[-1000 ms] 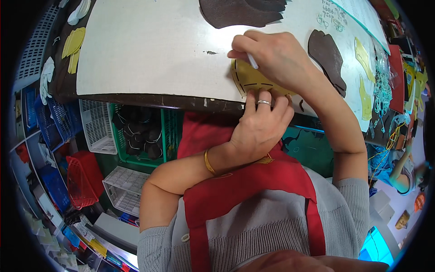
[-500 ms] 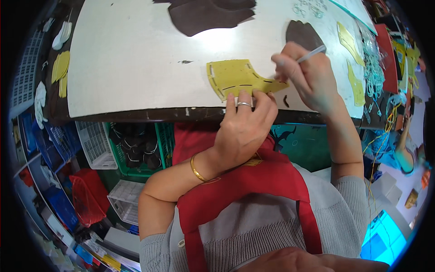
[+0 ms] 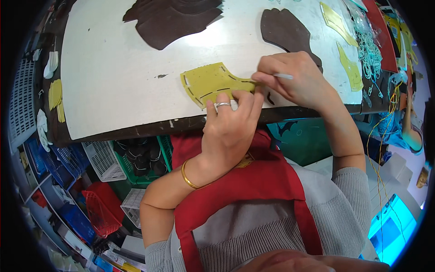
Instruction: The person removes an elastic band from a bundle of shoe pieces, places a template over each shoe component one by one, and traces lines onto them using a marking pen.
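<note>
Yellow template [image 3: 210,81]: flat on the white surface [image 3: 113,90], near the edge by the person, dark dashes along its outline. Left hand [image 3: 229,122]: not gripping, fingers spread with the tips down on the template's lower edge; ring on one finger. Right hand [image 3: 294,77]: fingers closed around a slim pale pen-like tool [image 3: 283,75], at the template's narrow right end. Tool tip hidden; can't tell if it's touching.

Small dark scrap [image 3: 270,98] just below the right hand. Dark brown piece [image 3: 285,29] beyond that hand, its lower end close to it. Stack of brown pieces [image 3: 174,22] farther back, left of that one. Two yellow pieces [image 3: 349,68] over at right, teal cords [image 3: 367,50] beside them. Far left: more yellow pieces [image 3: 55,95], white glove [image 3: 42,129]. Below the surface: green crate [image 3: 140,179] with dark bundles, red basket [image 3: 102,211] lower left.
</note>
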A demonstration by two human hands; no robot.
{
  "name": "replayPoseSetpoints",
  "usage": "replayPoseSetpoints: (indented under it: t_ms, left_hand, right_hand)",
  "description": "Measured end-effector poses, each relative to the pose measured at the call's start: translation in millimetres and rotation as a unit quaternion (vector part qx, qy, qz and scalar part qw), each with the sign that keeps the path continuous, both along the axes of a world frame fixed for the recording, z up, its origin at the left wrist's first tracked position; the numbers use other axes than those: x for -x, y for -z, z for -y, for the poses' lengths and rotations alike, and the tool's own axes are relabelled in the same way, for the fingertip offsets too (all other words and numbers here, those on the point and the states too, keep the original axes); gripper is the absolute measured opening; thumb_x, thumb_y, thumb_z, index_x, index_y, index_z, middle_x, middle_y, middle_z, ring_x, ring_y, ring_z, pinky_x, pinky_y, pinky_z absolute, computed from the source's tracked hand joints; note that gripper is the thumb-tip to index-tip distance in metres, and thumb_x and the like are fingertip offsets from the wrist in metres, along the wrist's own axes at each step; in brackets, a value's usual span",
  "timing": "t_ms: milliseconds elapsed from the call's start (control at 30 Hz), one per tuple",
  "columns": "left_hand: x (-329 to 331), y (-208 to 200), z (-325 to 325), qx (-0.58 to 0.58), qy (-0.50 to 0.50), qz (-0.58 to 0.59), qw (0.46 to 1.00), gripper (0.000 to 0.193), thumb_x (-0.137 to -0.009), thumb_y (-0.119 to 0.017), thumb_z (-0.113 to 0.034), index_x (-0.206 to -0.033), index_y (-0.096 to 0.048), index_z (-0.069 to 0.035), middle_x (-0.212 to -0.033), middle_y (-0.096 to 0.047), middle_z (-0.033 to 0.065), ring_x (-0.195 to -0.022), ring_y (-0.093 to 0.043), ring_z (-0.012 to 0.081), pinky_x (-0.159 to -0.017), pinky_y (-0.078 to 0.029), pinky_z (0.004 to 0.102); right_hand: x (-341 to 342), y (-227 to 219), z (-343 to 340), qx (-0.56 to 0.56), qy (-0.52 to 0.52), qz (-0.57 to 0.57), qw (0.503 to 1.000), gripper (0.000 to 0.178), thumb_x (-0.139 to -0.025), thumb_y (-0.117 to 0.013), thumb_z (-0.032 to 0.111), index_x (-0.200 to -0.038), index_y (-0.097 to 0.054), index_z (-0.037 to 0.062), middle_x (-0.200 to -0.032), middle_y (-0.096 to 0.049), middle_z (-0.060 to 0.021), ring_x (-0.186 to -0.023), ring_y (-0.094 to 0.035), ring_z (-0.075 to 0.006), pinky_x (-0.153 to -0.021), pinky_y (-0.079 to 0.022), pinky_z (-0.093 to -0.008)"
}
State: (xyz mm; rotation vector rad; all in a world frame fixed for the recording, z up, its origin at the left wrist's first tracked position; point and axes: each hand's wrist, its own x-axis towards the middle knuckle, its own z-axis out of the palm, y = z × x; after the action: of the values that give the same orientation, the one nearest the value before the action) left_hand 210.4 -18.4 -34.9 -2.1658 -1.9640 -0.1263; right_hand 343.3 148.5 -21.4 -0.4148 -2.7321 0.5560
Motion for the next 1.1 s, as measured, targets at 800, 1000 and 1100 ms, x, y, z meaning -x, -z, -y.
replayPoseSetpoints:
  t_ms: [800, 1000, 1100]
  left_hand:
    - [126.8, 9.5, -74.8, -0.120, -0.029, 0.037, 0.992, 0.039, -0.087, -0.065, 0.003, -0.125, -0.065, 0.000, -0.115, -0.069, 0.0170, -0.107, -0.065, 0.0392, -0.096, -0.053, 0.0447]
    - [108.3, 9.2, -37.6, -0.103, 0.102, 0.117, 0.982, 0.035, -0.079, -0.064, 0.003, -0.114, -0.069, -0.002, -0.095, -0.069, 0.0139, -0.087, -0.066, 0.0320, -0.074, -0.055, 0.0413]
    - [84.3, 7.4, -7.2, -0.067, 0.145, 0.115, 0.980, 0.030, -0.076, -0.066, -0.002, -0.106, -0.067, -0.001, -0.092, -0.064, 0.0109, -0.082, -0.064, 0.0264, -0.067, -0.053, 0.0379]
  right_hand:
    - [-60.1, -12.2, -44.7, 0.040, 0.388, 0.115, 0.914, 0.022, -0.087, -0.073, 0.034, -0.099, -0.079, 0.0164, -0.083, -0.074, -0.0107, -0.083, -0.071, -0.0345, -0.071, -0.055, -0.0479]
    - [-46.0, -13.5, -17.2, 0.146, 0.329, -0.157, 0.920, 0.023, -0.098, -0.069, 0.027, -0.112, -0.073, 0.0087, -0.079, -0.072, -0.0149, -0.070, -0.071, -0.0265, -0.067, -0.055, -0.0367]
    - [-31.2, -16.6, -4.2, 0.254, 0.266, -0.176, 0.913, 0.026, -0.098, -0.072, 0.025, -0.112, -0.073, 0.0040, -0.076, -0.070, -0.0067, -0.070, -0.063, -0.0084, -0.067, -0.052, -0.0262]
